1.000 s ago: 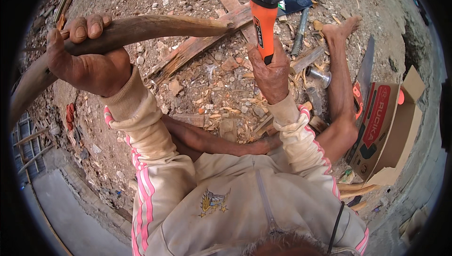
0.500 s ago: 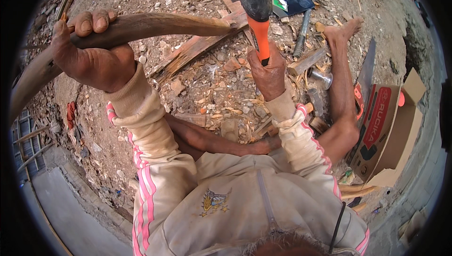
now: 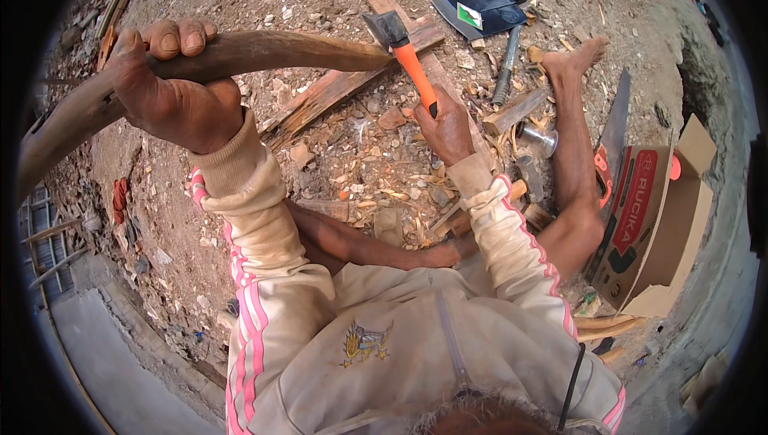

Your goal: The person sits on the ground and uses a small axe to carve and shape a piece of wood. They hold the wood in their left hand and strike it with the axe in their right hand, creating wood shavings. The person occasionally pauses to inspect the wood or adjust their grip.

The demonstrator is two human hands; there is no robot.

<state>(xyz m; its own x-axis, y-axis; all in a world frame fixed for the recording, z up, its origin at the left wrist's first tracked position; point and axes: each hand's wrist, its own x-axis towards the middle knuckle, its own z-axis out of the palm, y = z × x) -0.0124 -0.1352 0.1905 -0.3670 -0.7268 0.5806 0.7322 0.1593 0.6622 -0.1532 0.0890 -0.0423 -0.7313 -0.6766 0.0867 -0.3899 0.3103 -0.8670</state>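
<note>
My left hand [image 3: 180, 91] grips a thick, curved wooden branch [image 3: 272, 49], thumb and fingers wrapped round it. The branch runs from the left edge to a pale, tapered end beside the plank [image 3: 336, 95] on the ground. In my right hand [image 3: 446, 127] is a hatchet with a black head [image 3: 387, 30] and an orange and black handle [image 3: 414, 75]. Its head is down at the tapered end of the branch and seems to touch it. Wood chips lie scattered on the ground below.
To the right are a handsaw [image 3: 616, 127], an open cardboard box [image 3: 640, 227], a hammer head [image 3: 530, 179] and a short wood block [image 3: 516, 111]. A dark flat pouch [image 3: 484, 11] lies ahead near a metal rod [image 3: 506, 67]. My bare right leg [image 3: 570, 139] stretches forward there.
The hatchet has come down from a raised position to the branch's tapered end, my right hand lowering with it. My left hand and the branch have shifted slightly right.
</note>
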